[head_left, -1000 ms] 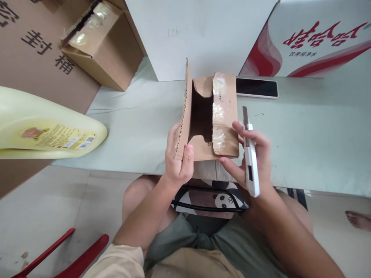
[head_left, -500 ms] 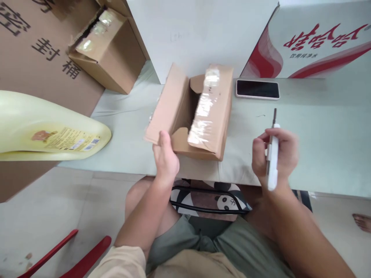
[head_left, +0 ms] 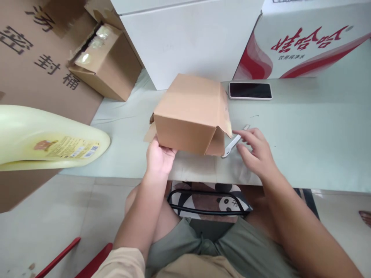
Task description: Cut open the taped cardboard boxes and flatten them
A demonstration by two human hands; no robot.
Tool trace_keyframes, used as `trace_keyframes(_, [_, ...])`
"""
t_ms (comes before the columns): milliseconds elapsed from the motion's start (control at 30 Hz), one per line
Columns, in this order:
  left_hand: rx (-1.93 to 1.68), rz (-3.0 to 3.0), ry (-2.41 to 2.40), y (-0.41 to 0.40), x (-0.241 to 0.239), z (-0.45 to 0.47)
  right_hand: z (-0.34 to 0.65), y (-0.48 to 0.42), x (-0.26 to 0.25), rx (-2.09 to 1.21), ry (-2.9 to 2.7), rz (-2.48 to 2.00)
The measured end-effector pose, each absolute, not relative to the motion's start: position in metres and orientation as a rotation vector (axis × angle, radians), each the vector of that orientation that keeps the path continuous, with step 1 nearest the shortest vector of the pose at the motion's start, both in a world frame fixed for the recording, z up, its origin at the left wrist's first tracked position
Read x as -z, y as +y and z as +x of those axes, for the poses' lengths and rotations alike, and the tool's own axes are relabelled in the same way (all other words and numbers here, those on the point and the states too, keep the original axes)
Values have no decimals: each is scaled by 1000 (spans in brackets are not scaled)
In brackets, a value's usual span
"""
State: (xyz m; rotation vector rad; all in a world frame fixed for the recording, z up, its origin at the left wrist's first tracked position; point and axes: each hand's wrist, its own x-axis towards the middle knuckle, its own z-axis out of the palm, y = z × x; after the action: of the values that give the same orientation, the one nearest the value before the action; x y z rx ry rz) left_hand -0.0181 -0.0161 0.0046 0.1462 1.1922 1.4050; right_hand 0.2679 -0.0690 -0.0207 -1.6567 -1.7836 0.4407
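A brown cardboard box (head_left: 185,104) is tilted over the table, its plain side up and loose flaps hanging at both ends. My left hand (head_left: 159,158) grips it at the lower left corner, thumb by the edge and fingers reaching underneath. On the table to the right of the box lies a white utility knife (head_left: 233,146), partly behind my fingers. Beside it is my right hand (head_left: 256,150), fingers apart and curved toward the box's right flap, holding nothing. Whether a fingertip touches the knife or flap I cannot tell.
A phone (head_left: 250,90) lies behind the knife. White cartons (head_left: 185,42) and a red-and-white carton (head_left: 301,54) line the back. Another open brown box (head_left: 113,65) stands back left, and a pale yellow bottle (head_left: 58,139) juts in from the left.
My left hand has turned the box over, so its open top no longer faces up. My right hand has put the utility knife down and moved left toward the box.
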Motion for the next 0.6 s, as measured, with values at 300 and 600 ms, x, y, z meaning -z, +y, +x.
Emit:
trace_keyframes(300, [-1424, 495, 1266, -31, 7, 6, 244, -76, 30, -863, -1512, -1222])
trace_keyframes(600, [-1288, 1081, 1660, -25, 8, -16, 243, -75, 25, -953, -1243, -1384])
